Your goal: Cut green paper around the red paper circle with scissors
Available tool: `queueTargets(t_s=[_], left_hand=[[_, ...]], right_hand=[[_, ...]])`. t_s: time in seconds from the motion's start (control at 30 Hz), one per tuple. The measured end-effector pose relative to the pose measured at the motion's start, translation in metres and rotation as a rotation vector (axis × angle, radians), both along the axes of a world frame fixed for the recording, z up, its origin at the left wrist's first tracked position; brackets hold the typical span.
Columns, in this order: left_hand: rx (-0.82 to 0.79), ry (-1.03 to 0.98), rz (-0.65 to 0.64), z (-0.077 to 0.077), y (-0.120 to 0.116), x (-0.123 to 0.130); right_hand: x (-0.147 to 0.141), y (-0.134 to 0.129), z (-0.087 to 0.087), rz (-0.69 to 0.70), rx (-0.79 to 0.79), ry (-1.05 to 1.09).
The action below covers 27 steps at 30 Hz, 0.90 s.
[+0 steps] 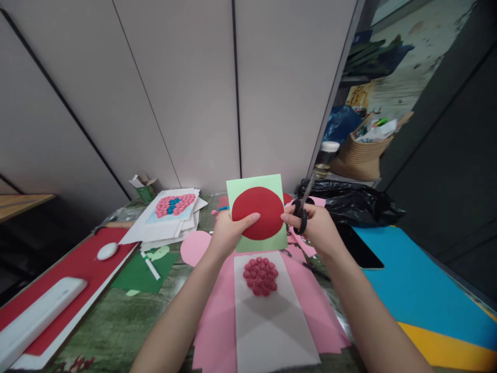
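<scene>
My left hand (229,230) pinches a red paper circle (259,204) against a light green paper sheet (272,243), its thumb lying on the red face. Both papers are held up facing me above the table. My right hand (316,228) has scissors (298,216) hooked in its fingers, the blades pointing up and away. The thumb and a fingertip of that hand also touch the right edge of the papers. Below them, a cluster of dark pink rolled pieces (261,275) sits on a white sheet (272,331), which lies over pink paper (213,331).
At the left are a stack of white sheets (140,228), a green paper (132,274) with a marker (150,266), a white mouse (107,251) and red board (77,259). A phone (359,248), blue paper (411,274) and black plastic bag (361,204) lie right.
</scene>
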<state>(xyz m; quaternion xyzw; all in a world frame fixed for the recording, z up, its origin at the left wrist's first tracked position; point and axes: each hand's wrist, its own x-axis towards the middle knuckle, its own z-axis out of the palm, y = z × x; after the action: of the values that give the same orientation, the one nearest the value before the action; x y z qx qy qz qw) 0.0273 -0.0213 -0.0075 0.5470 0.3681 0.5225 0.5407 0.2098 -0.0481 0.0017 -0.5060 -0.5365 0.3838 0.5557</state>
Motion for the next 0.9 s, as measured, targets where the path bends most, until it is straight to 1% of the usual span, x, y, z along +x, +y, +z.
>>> queueTargets(t_s=[0.47,0.63,0.8,0.9], left_hand=[[0.004,-0.013,0.003,-0.0005,0.001,0.0003],[0.025,0.027,0.027,-0.0019,0.0014,-0.0002],[0.066,0.14,0.09,0.0009,-0.0012,-0.0015],[0.08,0.151,0.093,0.0022,-0.0023,-0.0017]], right_hand=[[0.0,0.0015,-0.0013,0.003,0.003,0.022],[-0.001,-0.0007,0.0005,-0.013,0.009,0.016],[-0.0024,-0.0017,0.0025,-0.025,0.019,0.025],[-0.0028,-0.0026,0.0041,-0.03,0.008,0.024]])
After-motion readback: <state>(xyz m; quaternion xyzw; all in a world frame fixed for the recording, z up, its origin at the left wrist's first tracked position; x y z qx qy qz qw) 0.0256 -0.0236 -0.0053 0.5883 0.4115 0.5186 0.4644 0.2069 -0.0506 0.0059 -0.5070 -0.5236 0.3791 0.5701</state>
